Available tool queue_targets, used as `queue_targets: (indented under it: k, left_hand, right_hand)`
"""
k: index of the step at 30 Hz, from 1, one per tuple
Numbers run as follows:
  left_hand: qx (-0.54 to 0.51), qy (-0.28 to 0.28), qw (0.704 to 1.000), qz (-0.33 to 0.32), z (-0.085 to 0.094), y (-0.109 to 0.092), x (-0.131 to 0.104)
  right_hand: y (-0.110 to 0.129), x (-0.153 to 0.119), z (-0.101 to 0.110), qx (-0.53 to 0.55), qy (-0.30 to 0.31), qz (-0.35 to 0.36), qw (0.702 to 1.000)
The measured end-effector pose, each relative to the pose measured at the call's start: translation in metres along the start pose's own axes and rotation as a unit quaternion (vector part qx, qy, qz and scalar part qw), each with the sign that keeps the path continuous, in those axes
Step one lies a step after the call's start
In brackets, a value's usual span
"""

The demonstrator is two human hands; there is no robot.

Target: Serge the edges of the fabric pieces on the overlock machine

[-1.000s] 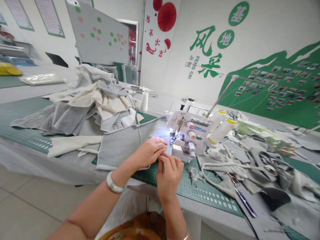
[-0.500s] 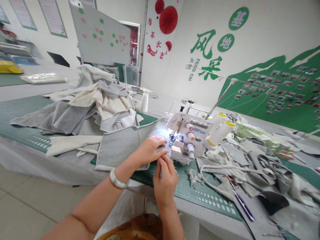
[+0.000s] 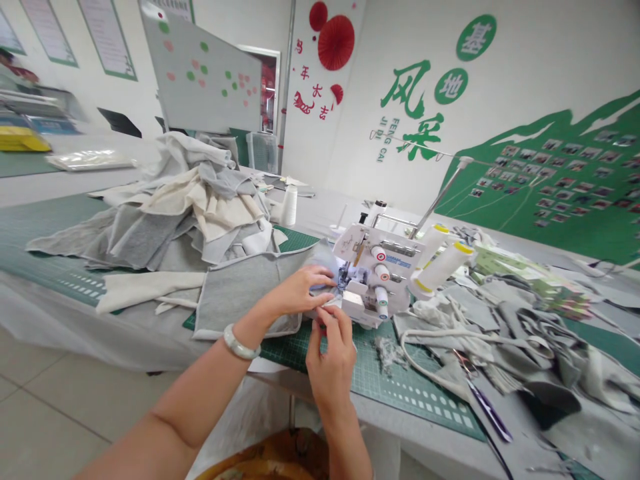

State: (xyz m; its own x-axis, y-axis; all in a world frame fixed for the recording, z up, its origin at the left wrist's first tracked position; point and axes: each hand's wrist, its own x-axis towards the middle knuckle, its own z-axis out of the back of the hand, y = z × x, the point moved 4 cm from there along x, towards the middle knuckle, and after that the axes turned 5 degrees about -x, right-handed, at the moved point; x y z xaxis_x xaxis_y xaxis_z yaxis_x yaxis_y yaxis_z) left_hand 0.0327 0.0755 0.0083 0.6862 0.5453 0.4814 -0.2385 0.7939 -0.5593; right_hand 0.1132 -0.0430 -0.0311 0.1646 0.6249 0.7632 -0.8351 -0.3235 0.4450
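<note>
A grey cloth piece [image 3: 245, 293] with pale edges lies on the table and runs up to the front of a white overlock sewing machine [image 3: 363, 243]. My left hand [image 3: 303, 291], with a pale bangle at the wrist, rests on the cloth just left of the needle area. Its fingers point at the machine, with the thumb apart from them. Below it, my right hand [image 3: 333, 343] pinches the near edge of the cloth between thumb and fingers, close to my left thumb. The pinched edge is mostly hidden by the fingers.
A heap of grey and cream cloth [image 3: 195, 200] stands left. Cloth scraps [image 3: 500, 327], copper-handled scissors [image 3: 465, 363] and a purple-handled tool [image 3: 490, 410] lie right. Thread cones [image 3: 443, 267] stand behind the machine. Lint [image 3: 390, 353] lies on the green cutting mat [image 3: 420, 397].
My left hand has shifted slightly back from the needle area, and its thumb and fingers are further apart. My right hand has stayed nearly in place at the cloth edge.
</note>
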Motion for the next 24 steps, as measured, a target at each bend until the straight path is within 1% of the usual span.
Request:
queue_targets:
  k: [4, 9, 15, 19, 24]
  left_hand:
    - [0.0, -0.002, 1.0, 0.006, 0.0, 0.001, 0.003]
    - [0.014, 0.006, 1.0, 0.008, 0.0, 0.002, 0.006]
    - [0.042, 0.01, 0.999, 0.017, -0.001, 0.007, 0.007]
    - [0.066, -0.005, 0.998, 0.021, -0.004, 0.011, 0.006]
    - [0.094, -0.02, 0.995, 0.034, -0.009, 0.013, 0.006]
  right_hand:
    - [-0.001, 0.004, 0.003, -0.034, 0.008, 0.001, 0.999]
    - [-0.002, 0.006, -0.002, -0.105, 0.066, -0.02, 0.992]
    - [-0.001, 0.003, -0.006, -0.193, 0.107, -0.039, 0.975]
    - [0.0, 0.002, -0.006, -0.202, 0.113, -0.035, 0.972]
    - [0.003, 0.004, -0.004, -0.167, 0.118, -0.036, 0.978]
